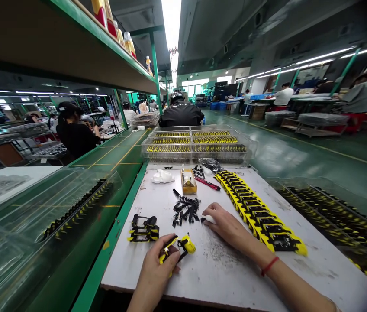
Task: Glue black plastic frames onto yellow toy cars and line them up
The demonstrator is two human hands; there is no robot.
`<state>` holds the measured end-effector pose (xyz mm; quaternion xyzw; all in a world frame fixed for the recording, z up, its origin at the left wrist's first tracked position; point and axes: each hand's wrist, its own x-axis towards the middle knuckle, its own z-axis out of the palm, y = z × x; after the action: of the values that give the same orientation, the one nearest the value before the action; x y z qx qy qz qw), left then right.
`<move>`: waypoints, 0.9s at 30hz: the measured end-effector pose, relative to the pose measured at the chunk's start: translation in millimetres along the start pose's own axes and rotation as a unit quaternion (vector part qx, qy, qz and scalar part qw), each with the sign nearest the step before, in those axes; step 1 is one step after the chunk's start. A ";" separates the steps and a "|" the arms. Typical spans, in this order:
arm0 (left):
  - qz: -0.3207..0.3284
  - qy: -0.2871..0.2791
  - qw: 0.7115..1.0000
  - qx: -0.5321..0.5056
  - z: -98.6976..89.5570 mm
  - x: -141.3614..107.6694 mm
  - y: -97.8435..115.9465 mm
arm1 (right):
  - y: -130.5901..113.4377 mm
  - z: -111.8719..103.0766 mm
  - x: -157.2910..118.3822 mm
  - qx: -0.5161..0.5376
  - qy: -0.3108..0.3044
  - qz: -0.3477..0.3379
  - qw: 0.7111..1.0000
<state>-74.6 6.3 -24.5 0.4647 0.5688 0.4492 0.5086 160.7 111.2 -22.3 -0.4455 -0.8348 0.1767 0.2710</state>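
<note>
Two bare hands work at the front edge of a white-topped table (235, 277) on a factory line. The left hand (156, 271) is closed around a yellow-and-black plastic part (178, 250), which sits just above the table's near edge. The right hand (225, 227) lies relaxed on the table, a red string bracelet (269, 265) at its wrist. Its fingertips (211, 212) touch a small white piece (209, 219), but whether they grip it cannot be told.

Left of centre on the table is a small stack of black-and-yellow parts (143, 229). At the table's centre is a heap of loose black pieces (186, 210). Beyond them are a small open cardboard box (188, 182), a red-handled tool (207, 183) and a crumpled white plastic bag (163, 177). A long double row of black-and-yellow parts (258, 212) runs along the table's right side. A clear plastic tray (196, 145) holding rows of similar parts stands at the table's far end. Past that end, a co-worker in a dark jacket (181, 113) sits facing away.
</note>
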 end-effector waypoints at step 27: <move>0.182 0.089 0.977 0.069 70.0 17.9 -4.7 | -25.3 -15.3 -38.8 0.076 0.012 -0.040 0.996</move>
<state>-6.1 25.9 -37.6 0.5527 0.5474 0.5337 0.3318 171.4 65.7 -8.0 -0.3922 -0.8327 0.2229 0.3211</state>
